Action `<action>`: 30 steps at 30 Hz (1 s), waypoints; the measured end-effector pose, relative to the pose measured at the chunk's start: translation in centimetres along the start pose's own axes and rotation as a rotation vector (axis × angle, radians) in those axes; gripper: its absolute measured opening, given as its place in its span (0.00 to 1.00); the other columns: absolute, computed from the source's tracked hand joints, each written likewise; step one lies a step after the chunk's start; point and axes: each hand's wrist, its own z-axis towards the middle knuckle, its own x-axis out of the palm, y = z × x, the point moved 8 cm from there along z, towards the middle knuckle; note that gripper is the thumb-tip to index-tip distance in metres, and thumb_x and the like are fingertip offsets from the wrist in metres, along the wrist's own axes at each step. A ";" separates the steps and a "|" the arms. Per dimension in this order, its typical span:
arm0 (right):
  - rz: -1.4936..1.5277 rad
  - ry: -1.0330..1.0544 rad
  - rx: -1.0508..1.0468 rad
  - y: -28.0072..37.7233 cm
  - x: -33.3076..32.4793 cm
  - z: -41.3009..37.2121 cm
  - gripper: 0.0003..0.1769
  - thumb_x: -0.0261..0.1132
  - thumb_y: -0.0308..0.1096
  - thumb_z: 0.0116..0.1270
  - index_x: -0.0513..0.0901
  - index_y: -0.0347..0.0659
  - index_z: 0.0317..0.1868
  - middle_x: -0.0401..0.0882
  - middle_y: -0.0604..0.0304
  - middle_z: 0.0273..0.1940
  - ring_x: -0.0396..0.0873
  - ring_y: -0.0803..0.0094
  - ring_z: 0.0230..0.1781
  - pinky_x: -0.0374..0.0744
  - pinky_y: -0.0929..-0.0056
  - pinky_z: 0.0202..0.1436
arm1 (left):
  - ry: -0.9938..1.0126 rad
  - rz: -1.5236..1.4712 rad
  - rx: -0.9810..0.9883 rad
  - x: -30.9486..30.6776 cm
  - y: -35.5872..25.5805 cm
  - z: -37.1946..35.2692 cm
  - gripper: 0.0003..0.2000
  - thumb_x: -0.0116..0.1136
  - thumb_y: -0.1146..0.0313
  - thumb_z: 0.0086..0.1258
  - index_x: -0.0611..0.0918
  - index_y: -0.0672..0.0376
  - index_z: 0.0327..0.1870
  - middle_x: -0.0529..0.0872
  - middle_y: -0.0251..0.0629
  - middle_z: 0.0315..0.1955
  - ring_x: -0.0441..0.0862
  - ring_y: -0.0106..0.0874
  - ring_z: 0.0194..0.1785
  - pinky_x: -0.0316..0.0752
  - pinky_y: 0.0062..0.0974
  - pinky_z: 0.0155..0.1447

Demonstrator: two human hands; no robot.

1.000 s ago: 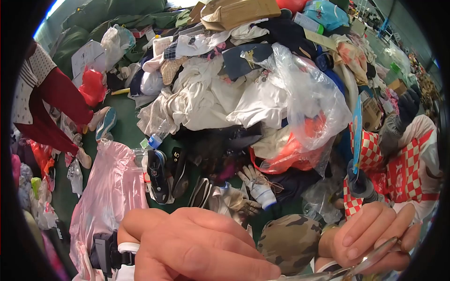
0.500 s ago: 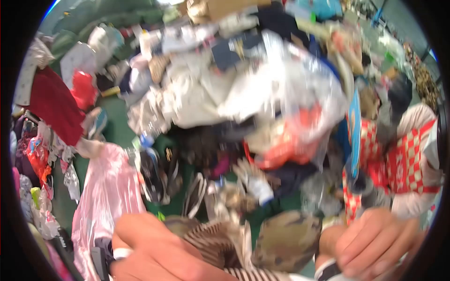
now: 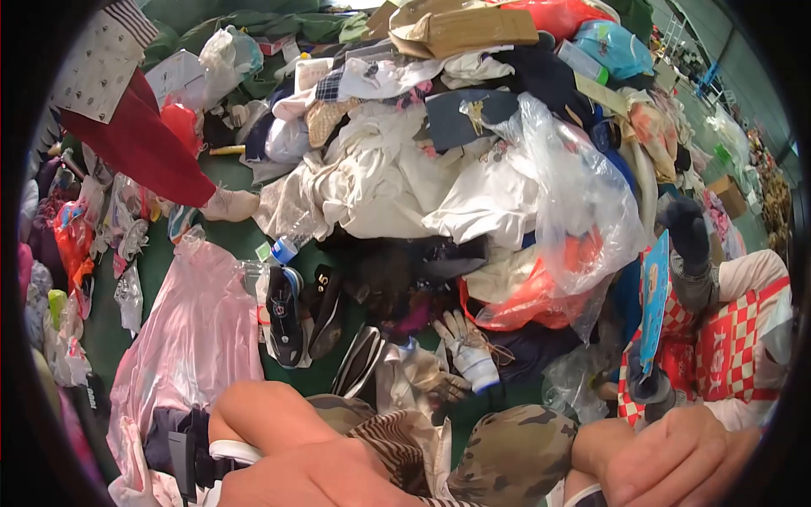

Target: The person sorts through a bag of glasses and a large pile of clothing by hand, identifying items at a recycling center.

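My left hand is at the bottom edge, back upward, with its fingertips out of sight. Brown-and-cream striped cloth comes out from beneath it and lies over my camouflage-clad legs. At the lower right, my right hand has its fingers curled in; whatever is in them is hidden. A shiny pink garment is spread left of my left hand. Ahead of my knees lie a dark shoe, a black-and-white shoe and a pale work glove.
A large heap of white clothes fills the middle, with a clear plastic bag and cardboard on it. At right, a co-worker in a red checked apron holds a blue flat item. Dark red trousers extend from the left.
The view has steadied and shifted, so the heap sits slightly lower and farther right. My left hand is lower in the frame. The red trousers at left have a different slant.
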 end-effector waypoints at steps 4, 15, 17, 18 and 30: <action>0.020 0.042 0.076 -1.3 0.8 1.0 0.16 0.57 0.38 0.68 0.73 0.42 0.53 0.72 0.57 0.35 0.73 0.67 0.21 0.75 0.68 0.24 | 0.021 -0.019 0.005 0.1 0.0 -0.9 0.16 0.46 0.63 0.72 0.63 0.62 0.53 0.81 0.51 0.36 0.82 0.37 0.29 0.77 0.26 0.28; 0.009 -0.016 0.122 -1.5 -0.9 -0.6 0.14 0.58 0.36 0.66 0.75 0.42 0.50 0.74 0.57 0.33 0.74 0.66 0.21 0.75 0.68 0.25 | 0.074 -0.084 -0.092 1.6 1.6 -2.6 0.17 0.45 0.60 0.72 0.65 0.62 0.53 0.79 0.51 0.40 0.80 0.39 0.38 0.73 0.33 0.39; -0.001 -0.024 0.114 -1.2 -1.3 -0.9 0.14 0.59 0.36 0.66 0.75 0.42 0.50 0.74 0.57 0.33 0.74 0.66 0.22 0.75 0.68 0.25 | 0.085 -0.099 -0.097 1.9 1.6 -2.6 0.18 0.45 0.59 0.71 0.65 0.62 0.53 0.78 0.51 0.41 0.80 0.39 0.40 0.73 0.34 0.42; -0.009 -0.030 0.108 -0.9 -1.5 -1.2 0.14 0.59 0.36 0.65 0.75 0.42 0.50 0.74 0.57 0.33 0.74 0.66 0.22 0.75 0.67 0.25 | 0.094 -0.106 -0.095 2.0 1.5 -2.6 0.18 0.45 0.59 0.71 0.66 0.62 0.53 0.78 0.51 0.41 0.80 0.39 0.41 0.73 0.34 0.43; -0.256 -0.216 0.218 -1.8 -6.6 -12.1 0.10 0.60 0.19 0.57 0.77 0.29 0.40 0.81 0.50 0.28 0.79 0.60 0.22 0.79 0.68 0.23 | 0.085 -0.623 -0.816 2.7 18.0 -5.1 0.35 0.31 0.39 0.70 0.56 0.58 0.69 0.62 0.52 0.66 0.62 0.42 0.67 0.53 0.40 0.70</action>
